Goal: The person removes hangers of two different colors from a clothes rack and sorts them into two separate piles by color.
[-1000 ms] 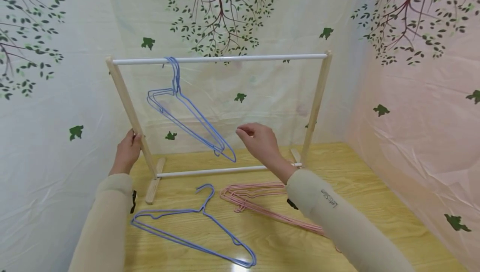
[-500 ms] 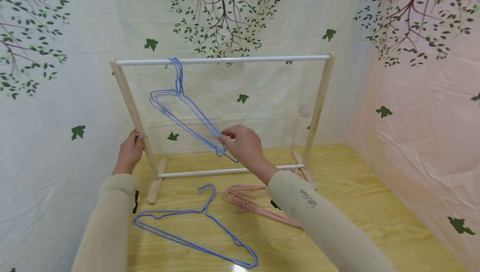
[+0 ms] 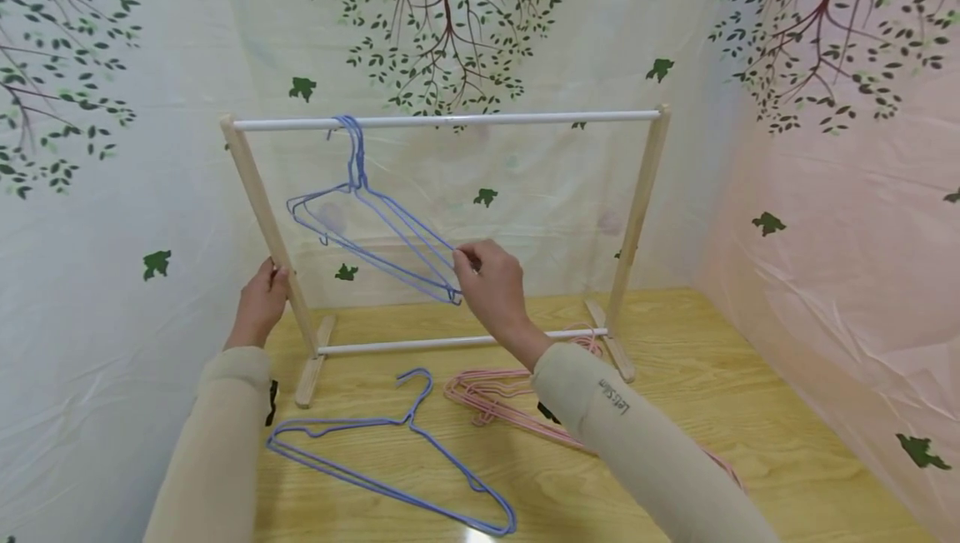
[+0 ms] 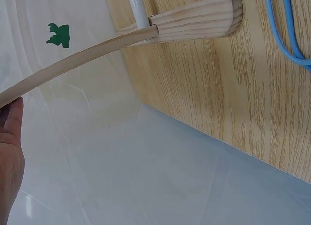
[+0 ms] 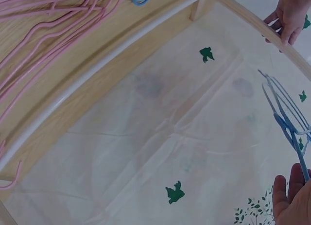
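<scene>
1. Head view: at ten o'clock, the hanging blue hangers (image 3: 375,257) on the white rail (image 3: 517,118), pinched at their right end by the right hand (image 3: 491,285) (how many, I cannot tell).
2. The left hand (image 3: 261,301) holds the wooden post (image 3: 258,201) at nine; the right wrist view, at two, better shows its fingers wrapping round.
3. The right sleeve (image 3: 652,443) blocks part of the pink hangers (image 3: 525,424) near five; another blue hanger (image 3: 409,418) lies at seven.
</scene>
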`<state>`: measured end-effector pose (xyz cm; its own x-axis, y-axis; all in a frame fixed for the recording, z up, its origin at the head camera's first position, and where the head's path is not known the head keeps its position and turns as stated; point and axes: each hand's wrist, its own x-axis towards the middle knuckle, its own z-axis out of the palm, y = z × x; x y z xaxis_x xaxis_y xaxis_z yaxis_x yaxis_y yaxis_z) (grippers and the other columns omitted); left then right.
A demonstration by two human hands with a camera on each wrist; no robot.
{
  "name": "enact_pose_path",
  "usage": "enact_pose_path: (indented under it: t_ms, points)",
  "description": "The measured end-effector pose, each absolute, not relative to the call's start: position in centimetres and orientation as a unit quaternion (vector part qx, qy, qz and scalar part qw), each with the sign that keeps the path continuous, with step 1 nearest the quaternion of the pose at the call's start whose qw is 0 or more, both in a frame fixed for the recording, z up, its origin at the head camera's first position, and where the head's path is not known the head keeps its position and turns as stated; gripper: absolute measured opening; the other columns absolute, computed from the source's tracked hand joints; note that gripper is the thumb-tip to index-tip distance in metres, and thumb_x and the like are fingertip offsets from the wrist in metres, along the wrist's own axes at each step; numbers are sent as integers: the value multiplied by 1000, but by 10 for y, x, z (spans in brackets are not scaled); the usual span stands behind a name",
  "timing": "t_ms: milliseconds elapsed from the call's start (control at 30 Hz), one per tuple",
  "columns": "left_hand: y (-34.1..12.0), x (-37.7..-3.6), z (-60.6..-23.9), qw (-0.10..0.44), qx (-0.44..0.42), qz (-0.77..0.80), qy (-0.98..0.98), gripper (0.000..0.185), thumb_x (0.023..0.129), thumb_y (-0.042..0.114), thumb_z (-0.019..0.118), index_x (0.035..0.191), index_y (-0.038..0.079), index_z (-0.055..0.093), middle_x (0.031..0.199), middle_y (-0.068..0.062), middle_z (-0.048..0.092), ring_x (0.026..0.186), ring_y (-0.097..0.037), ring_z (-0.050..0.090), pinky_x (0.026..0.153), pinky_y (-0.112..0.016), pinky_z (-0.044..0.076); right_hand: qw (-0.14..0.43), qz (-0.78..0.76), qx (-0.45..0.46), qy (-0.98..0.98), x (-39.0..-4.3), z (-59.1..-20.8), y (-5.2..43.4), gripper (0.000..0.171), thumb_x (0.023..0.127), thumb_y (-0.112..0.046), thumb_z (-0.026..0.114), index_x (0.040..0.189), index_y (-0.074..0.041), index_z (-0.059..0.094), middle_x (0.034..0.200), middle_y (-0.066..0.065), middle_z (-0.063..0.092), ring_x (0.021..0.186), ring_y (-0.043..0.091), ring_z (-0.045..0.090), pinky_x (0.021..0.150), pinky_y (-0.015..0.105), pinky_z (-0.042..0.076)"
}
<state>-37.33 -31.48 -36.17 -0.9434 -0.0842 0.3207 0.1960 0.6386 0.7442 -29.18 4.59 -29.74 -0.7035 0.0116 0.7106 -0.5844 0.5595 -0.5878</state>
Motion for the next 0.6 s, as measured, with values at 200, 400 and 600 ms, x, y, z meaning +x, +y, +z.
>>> enact_pose_path:
  t_ms: [200,400,600]
  points:
    - [-313,-373,-361,157,-32,-427,-890,54,110,30,26,155,0,23,136,-38,46,118,-51,50,103,-62,38,324,454,176,-811,-293,-297,47,14,97,-13,63,98,-3,73,91,5,71,82,15,67,75,27,57]
    - [-313,-370,-363,172,-39,-417,-892,52,110,29,27,152,-2,28,131,-38,49,114,-50,53,98,-60,42,313,456,176,-814,-292,-298,46,16,97,-14,63,100,-3,75,85,4,74,73,12,68,68,25,56]
    - [-313,-369,-362,174,-41,-417,-891,51,110,29,27,151,-2,30,131,-38,50,113,-50,54,96,-60,44,326,389,190,-841,-292,-295,47,19,95,-21,68,105,-7,77,78,1,72,57,8,58,54,23,48]
